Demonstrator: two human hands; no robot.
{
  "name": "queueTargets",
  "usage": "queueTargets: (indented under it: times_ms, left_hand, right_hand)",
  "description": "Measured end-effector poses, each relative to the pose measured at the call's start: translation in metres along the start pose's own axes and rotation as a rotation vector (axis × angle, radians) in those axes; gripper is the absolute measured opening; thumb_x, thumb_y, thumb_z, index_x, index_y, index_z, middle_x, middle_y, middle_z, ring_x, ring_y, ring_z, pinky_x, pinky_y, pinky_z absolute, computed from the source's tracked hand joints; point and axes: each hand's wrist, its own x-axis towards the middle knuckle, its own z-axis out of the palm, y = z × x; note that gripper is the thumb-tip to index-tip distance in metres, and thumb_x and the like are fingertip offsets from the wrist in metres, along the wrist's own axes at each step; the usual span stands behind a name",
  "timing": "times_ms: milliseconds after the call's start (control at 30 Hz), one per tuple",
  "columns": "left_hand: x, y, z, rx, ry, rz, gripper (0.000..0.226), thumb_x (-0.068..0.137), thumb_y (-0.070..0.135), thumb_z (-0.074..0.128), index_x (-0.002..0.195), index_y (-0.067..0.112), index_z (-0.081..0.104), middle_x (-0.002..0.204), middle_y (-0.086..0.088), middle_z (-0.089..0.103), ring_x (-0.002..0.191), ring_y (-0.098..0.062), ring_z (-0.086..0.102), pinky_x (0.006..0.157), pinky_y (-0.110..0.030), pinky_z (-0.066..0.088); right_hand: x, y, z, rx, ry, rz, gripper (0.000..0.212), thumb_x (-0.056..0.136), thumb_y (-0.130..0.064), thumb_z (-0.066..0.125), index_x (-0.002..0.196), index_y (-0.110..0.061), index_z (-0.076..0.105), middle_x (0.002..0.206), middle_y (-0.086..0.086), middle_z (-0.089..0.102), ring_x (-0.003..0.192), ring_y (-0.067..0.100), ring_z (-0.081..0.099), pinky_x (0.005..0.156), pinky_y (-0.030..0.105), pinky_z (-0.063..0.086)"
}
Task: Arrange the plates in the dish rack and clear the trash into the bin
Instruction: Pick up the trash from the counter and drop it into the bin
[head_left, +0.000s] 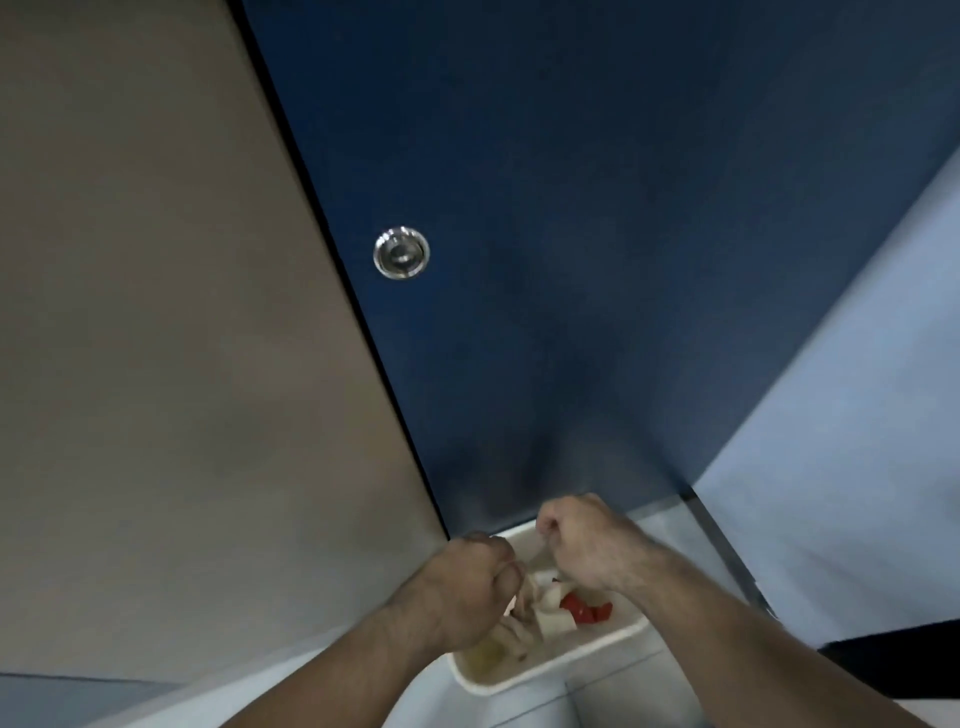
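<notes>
Fingers (546, 523) curled tight on both sides, a person works over a white tray (574, 661) of leftovers at the bottom centre of the frame. The left hand (467, 584) is bunched, thumb against forefinger, and dips toward the near side of the tray. The right hand (589, 545) is closed in a loose fist just above the tray's far edge. Whether either grasps a scrap, a wrapper or the rim itself cannot be told, since the knuckles hide whatever lies beneath them. The two hands sit close together without touching, a posture that suggests gathering or pinching up waste rather than lifting the tray whole. Between and below them lie the scraps: red pieces (587, 609) toward the right of the tray, white chunks (551, 613) beside them, and something yellowish (485, 656) in the near left corner. All of it rests inside the rim, probably so the lot can be carried off together. The tray rests on a pale table (613, 693) along the lower edge, pushed up toward a dark blue panel (571, 234) that fills the centre and upper right. A round metal fitting (401, 252) is set into that panel left of centre. A beige panel (145, 312) takes the left of the frame and a pale blue surface (857, 389) the right. No plate, dish rack or bin is in view, so the trash appears yet to be cleared.
</notes>
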Motion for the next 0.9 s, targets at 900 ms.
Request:
queueTargets:
  times_ms: [900]
  left_hand:
    - [-0.265, 0.237, -0.437, 0.024, 0.176, 0.216, 0.031, 0.093, 0.044, 0.036, 0.091, 0.022, 0.058, 0.09, 0.004, 0.064, 0.082, -0.016, 0.061, 0.079, -0.039, 0.051]
  right_hand:
    - [-0.32, -0.231, -0.43, -0.026, 0.196, -0.162, 0.012, 0.098, -0.037, 0.05, 0.107, -0.032, 0.058, 0.106, -0.011, 0.062, 0.093, 0.009, 0.059, 0.084, 0.025, 0.05]
